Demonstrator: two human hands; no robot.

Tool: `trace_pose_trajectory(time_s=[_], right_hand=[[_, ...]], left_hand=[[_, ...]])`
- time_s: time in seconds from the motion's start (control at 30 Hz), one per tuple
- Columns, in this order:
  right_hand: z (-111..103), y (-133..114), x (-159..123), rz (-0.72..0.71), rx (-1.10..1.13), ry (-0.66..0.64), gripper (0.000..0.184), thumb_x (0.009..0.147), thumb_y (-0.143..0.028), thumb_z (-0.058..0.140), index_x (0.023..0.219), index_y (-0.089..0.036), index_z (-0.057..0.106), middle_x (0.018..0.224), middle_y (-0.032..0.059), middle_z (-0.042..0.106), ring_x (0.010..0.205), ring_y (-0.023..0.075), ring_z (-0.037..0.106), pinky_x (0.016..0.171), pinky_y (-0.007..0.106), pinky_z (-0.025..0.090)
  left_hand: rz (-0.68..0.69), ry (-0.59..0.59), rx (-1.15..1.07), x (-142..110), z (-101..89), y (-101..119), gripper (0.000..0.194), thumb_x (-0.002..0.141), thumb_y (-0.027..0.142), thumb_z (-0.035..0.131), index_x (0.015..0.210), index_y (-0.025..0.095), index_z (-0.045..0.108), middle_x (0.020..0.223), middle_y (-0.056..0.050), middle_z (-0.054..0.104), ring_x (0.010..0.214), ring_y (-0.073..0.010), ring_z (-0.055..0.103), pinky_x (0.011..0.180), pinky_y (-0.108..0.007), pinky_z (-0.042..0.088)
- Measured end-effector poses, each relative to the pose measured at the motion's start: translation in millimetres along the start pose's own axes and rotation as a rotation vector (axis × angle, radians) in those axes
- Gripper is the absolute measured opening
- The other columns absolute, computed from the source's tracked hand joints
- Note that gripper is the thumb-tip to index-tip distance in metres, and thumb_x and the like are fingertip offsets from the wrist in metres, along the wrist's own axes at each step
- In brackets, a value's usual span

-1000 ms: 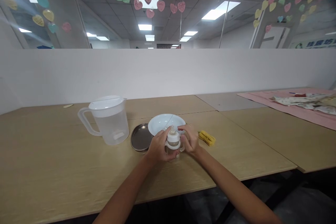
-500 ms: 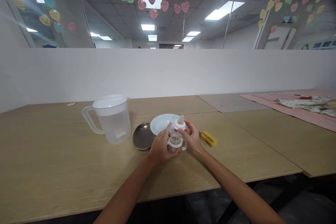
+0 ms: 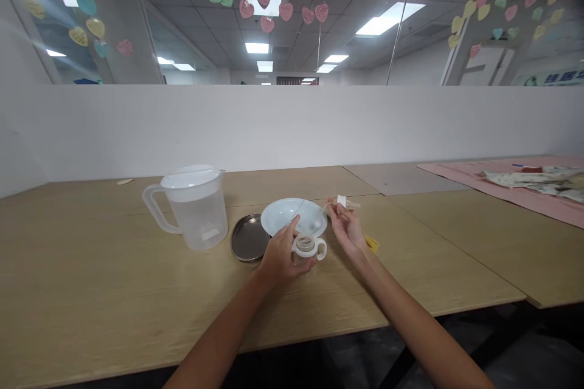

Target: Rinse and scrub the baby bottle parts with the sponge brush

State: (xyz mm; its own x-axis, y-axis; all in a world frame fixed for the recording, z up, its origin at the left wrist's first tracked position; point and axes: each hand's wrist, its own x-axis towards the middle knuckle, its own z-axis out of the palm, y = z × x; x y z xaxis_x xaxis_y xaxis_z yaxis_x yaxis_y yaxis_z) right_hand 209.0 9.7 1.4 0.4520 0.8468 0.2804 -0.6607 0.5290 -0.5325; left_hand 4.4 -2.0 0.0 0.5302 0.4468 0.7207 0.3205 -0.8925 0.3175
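My left hand [image 3: 283, 255] is closed around a small clear baby bottle [image 3: 305, 245] with white handles; its threaded mouth is uncovered and faces up. To the right, my right hand [image 3: 347, 228] pinches the bottle's white nipple cap [image 3: 341, 201], turned on its side with the pale teat pointing right. From the cap, a thin clear straw appears to trail left over the bowl's rim. A white bowl [image 3: 274, 217] stands just behind the bottle. Beneath my right wrist, a yellow brush or sponge [image 3: 371, 244] is mostly hidden.
Left of the bowl lies a round metal dish [image 3: 249, 240]. A large translucent lidded pitcher [image 3: 198, 213] stands farther left. On the far right, folded cloths [image 3: 538, 182] rest on a pink mat [image 3: 502, 194]. A white wall [image 3: 283, 127] runs along the back of the wooden table [image 3: 137, 304].
My right hand has moved the nipple cap right, away from above the bottle, and tipped it onto its side. The left hand and bottle have barely moved.
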Motion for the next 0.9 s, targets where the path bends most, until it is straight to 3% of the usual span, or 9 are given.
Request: trace_pose_trajectory(time_s=[0.17,0.33,0.47,0.57,0.67,0.77,0.9], right_hand=[[-4,11,0,-0.008,-0.128,0.081,0.035,0.056,-0.014,0.077,0.082,-0.022,0.054,0.087,-0.0022,0.065,0.089,0.0117,0.064,0.086,0.022,0.054],[2,19,-9,-0.234,-0.49,0.127,0.051,0.052,-0.015,0.076,0.092,-0.023,0.046,0.087,-0.0045,0.061,0.081,0.0128,0.062,0.075,0.027,0.052],[1,23,-16,-0.493,-0.849,0.017,0.036,0.064,-0.021,0.066,0.095,-0.021,0.049,0.096,0.0022,0.06,0.093,0.0173,0.058,0.087,0.035,0.046],[-3,21,-20,-0.599,-1.109,-0.028,0.026,0.073,-0.025,0.056,0.098,-0.021,0.052,0.102,0.0058,0.06,0.099,0.0202,0.056,0.093,0.039,0.042],[-5,17,-20,-0.565,-1.308,-0.099,0.029,0.074,-0.031,0.057,0.102,-0.021,0.054,0.105,0.0072,0.061,0.1,0.023,0.055,0.091,0.041,0.042],[-4,15,-19,-0.427,-1.452,-0.178,0.037,0.07,-0.039,0.064,0.102,-0.023,0.056,0.099,0.006,0.064,0.098,0.025,0.056,0.086,0.041,0.044],[-5,15,-17,-0.288,-1.435,-0.148,0.041,0.07,-0.045,0.066,0.105,-0.025,0.058,0.096,0.0053,0.068,0.093,0.0243,0.06,0.081,0.039,0.046]], left_hand=[[0.013,0.003,-0.007,1,-0.3,0,0.09,0.07,0.046,0.066,0.142,0.014,0.023,0.092,-0.007,0.061,0.085,-0.0225,0.059,0.08,-0.036,0.049],[-0.003,-0.02,-0.008,1,-0.5,0,0.089,0.071,0.046,0.064,0.143,0.015,0.022,0.094,-0.007,0.062,0.086,-0.0229,0.059,0.08,-0.037,0.049],[0.015,-0.014,-0.007,0,-0.3,-1,0.087,0.071,0.046,0.064,0.142,0.014,0.024,0.092,-0.007,0.062,0.087,-0.0233,0.059,0.081,-0.037,0.049],[0.008,-0.016,0.002,0,-1.1,0,0.085,0.072,0.046,0.062,0.141,0.013,0.025,0.093,-0.008,0.062,0.088,-0.0234,0.06,0.082,-0.037,0.049],[0.008,-0.021,0.013,0,-2.6,2,0.083,0.074,0.047,0.061,0.14,0.013,0.026,0.095,-0.009,0.062,0.088,-0.0233,0.06,0.082,-0.038,0.049],[0.042,-0.004,0.019,2,-3.3,3,0.083,0.073,0.048,0.062,0.139,0.011,0.028,0.094,-0.009,0.063,0.088,-0.0235,0.061,0.083,-0.038,0.05],[0.068,0.018,0.038,2,-1.7,3,0.083,0.072,0.05,0.064,0.137,0.011,0.032,0.095,-0.009,0.064,0.088,-0.0235,0.061,0.083,-0.038,0.05]])
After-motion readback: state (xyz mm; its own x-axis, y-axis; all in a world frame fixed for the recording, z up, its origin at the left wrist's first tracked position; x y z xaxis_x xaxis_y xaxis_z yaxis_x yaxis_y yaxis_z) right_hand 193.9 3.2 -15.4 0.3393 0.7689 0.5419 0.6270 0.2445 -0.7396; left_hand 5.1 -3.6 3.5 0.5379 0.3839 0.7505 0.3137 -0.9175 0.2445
